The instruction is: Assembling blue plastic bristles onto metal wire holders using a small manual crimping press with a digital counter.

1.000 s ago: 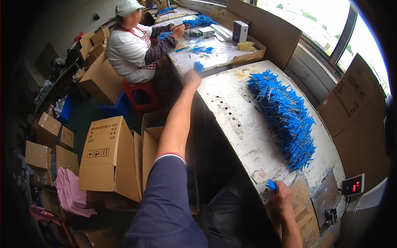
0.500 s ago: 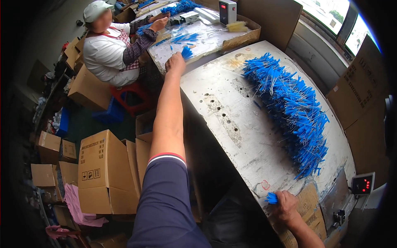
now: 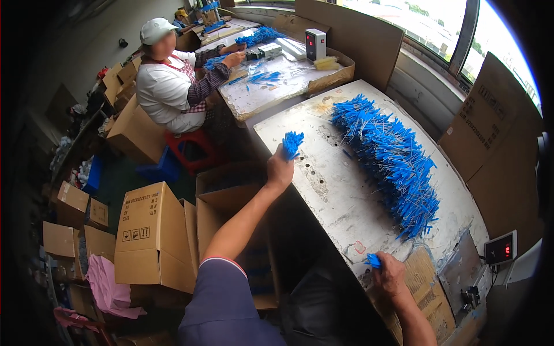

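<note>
1. Far left floor: stacked cardboard boxes (image 3: 151, 233), closed, brown; pink cloth (image 3: 109, 288) lies just near of them.
2. Left far: a co-worker (image 3: 167, 86) in a white cap and white top sits on a red stool (image 3: 193, 147), hands on a far surface (image 3: 271, 86) strewn with blue pieces.
3. Open carton (image 3: 231, 190) sits on the floor between the boxes and the near surface, under the raised left arm.
4. Left hand (image 3: 280, 170): arm stretched far out from the lower edge, grip clenched on a small blue bundle (image 3: 292, 143); the bundle sticks up above the fist, held in the air at the left edge of the white surface (image 3: 340, 196), not touching it.
5. White surface: worn, stained, small holes near the left hand; runs from far left to near right.
6. Big pile of blue sticks (image 3: 392, 155) lies on the surface, right of the left hand and well apart from it; long heap running far to near.
7. Grey box with red display (image 3: 315, 43) stands far, on the co-worker's surface.
8. Right hand (image 3: 389, 274): at the near edge of the surface, grip clenched on a few blue sticks (image 3: 373, 260); only the tips show past the fingers. Just near of the pile's near end.
9. Far right: small scale with red digits (image 3: 499, 249), cardboard sheets (image 3: 490, 127) leaning by the window.
</note>
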Motion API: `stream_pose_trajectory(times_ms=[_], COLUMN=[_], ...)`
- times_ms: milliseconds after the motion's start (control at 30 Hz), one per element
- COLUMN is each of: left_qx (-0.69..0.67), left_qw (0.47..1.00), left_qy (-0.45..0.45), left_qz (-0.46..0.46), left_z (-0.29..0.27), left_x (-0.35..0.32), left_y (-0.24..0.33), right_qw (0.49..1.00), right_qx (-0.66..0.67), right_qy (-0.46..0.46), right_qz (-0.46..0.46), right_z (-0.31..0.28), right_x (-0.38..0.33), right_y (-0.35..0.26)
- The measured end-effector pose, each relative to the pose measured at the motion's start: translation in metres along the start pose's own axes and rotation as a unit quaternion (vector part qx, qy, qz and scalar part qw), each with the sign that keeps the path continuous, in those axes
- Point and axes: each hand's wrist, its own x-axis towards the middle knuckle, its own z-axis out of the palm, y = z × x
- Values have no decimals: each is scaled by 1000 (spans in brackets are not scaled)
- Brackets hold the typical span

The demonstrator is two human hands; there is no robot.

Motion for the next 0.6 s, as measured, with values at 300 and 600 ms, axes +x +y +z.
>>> stream_pose_trajectory(times_ms=[300, 600], left_qx=[-301, -272], left_qw=[944, 914], left_qy=[-125, -300], left_qz=[53, 22], left_z=[71, 124], left_x=[-167, -260], left_y=[188, 246], right_qw=[926, 738], right_qx=[187, 361], right_qy=[234, 454], right_qz=[229, 343], right_z=[11, -74], right_x=[-20, -137], right_y=[21, 36])
